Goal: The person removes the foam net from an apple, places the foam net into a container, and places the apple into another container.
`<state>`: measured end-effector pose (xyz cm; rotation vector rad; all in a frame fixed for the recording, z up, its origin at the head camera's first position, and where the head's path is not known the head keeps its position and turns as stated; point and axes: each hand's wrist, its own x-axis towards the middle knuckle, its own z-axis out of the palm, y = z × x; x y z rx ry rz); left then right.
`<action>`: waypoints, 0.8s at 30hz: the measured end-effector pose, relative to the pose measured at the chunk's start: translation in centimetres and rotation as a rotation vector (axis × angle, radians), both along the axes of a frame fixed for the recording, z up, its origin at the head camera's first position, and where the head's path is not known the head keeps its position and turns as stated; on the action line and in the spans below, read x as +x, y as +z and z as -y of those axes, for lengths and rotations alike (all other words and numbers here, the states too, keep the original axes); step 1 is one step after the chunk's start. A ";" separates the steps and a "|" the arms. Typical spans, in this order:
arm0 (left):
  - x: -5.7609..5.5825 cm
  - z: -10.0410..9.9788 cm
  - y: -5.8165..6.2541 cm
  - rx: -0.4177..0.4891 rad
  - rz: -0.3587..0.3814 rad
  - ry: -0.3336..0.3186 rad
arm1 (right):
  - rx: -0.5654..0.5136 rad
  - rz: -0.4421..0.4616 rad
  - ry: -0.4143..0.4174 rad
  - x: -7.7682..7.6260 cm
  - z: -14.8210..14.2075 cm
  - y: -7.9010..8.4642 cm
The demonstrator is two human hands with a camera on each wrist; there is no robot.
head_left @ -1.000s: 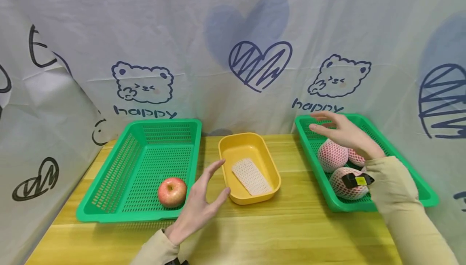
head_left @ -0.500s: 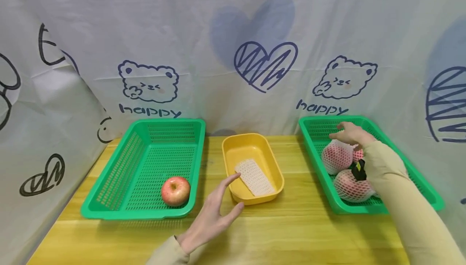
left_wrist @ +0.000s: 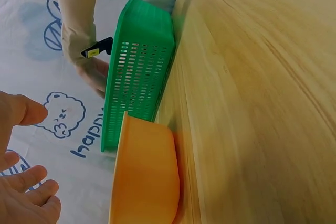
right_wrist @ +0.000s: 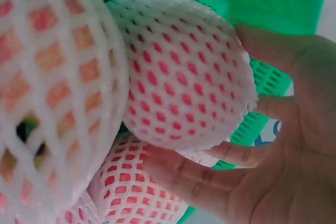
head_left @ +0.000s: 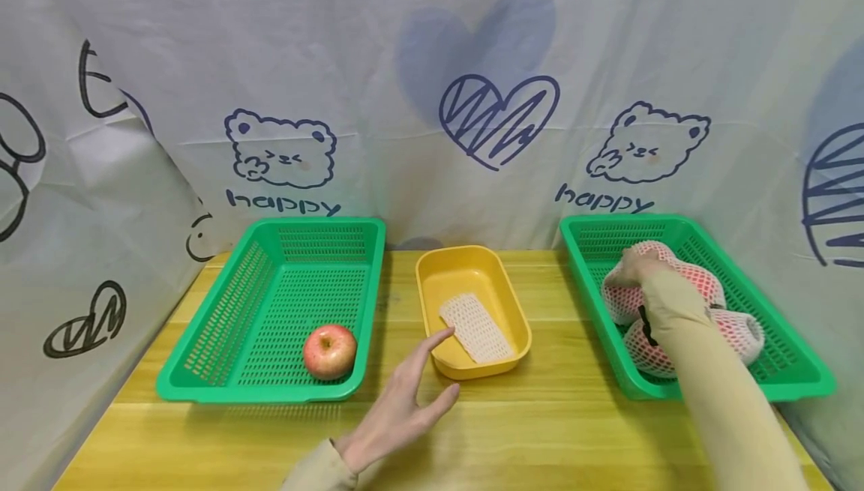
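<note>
My right hand (head_left: 634,266) reaches into the right green basket (head_left: 595,333). In the right wrist view its thumb and fingers curl round an apple in a white foam net (right_wrist: 184,77); some fingertips are hidden behind it. Another netted apple (right_wrist: 52,77) fills the left of that view, and one more netted apple (right_wrist: 136,187) sits below. My left hand (head_left: 398,408) hovers with thumb and fingers apart, holding nothing, near the front corner of the yellow tub (head_left: 459,279). Flat in that tub lies an empty foam net (head_left: 475,328).
A bare red apple (head_left: 330,352) rests in the front right corner of the left green basket (head_left: 270,326). All the containers stand on a wooden table (head_left: 540,431). A printed white curtain (head_left: 405,176) hangs close behind them and along the sides.
My right hand has come down from above the right basket onto a netted apple. The left hand has drifted slightly right. The whole head view has shifted a little rightward.
</note>
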<state>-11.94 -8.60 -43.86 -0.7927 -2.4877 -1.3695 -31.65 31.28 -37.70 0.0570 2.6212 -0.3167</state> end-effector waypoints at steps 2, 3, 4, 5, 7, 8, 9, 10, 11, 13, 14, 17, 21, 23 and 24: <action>0.0 0.0 -0.1 -0.005 -0.001 -0.005 | -0.016 0.023 -0.011 0.1 0.1 -0.1; 0.1 0.0 -0.1 -0.004 0.003 -0.007 | -0.024 0.030 -0.019 0.2 0.2 -0.1; 0.1 -0.1 -0.1 -0.003 0.002 -0.009 | -0.035 0.043 -0.037 0.3 0.3 -0.2; 0.1 -0.1 -0.1 -0.002 0.003 -0.011 | -0.033 0.045 -0.048 0.4 0.4 -0.3; 0.1 -0.1 -0.1 0.001 0.007 -0.013 | -0.040 0.060 -0.079 0.6 0.6 -0.5; 0.1 -0.1 -0.1 0.003 0.011 -0.014 | -0.042 0.068 -0.087 0.6 0.6 -0.7; 0.1 -0.1 -0.1 0.004 0.017 -0.015 | -0.044 0.074 -0.097 0.7 0.7 -0.8; 0.1 -0.1 -0.1 0.003 0.020 -0.016 | -0.041 0.074 -0.100 0.7 0.7 -1.0; 0.1 -0.1 -0.1 0.002 0.028 -0.017 | -0.037 0.071 -0.099 0.8 0.8 -1.1; 0.1 -0.1 -0.1 0.000 0.039 -0.020 | -0.026 0.059 -0.090 0.8 0.7 -1.4; 0.1 -0.1 -0.1 0.002 0.047 -0.022 | -0.019 0.046 -0.082 0.7 0.7 -1.5; 0.1 -0.2 -0.1 0.000 0.058 -0.027 | 0.002 0.016 -0.060 0.6 0.6 -1.7; 0.0 -0.2 -0.1 -0.006 0.061 -0.029 | 0.018 -0.002 -0.043 0.5 0.3 -1.8; -0.1 -0.2 -0.1 -0.010 0.067 -0.027 | 0.006 -0.001 -0.044 0.4 0.2 -1.8; -0.1 -0.2 0.0 -0.011 0.073 -0.025 | -0.003 -0.002 -0.043 0.5 0.2 -1.7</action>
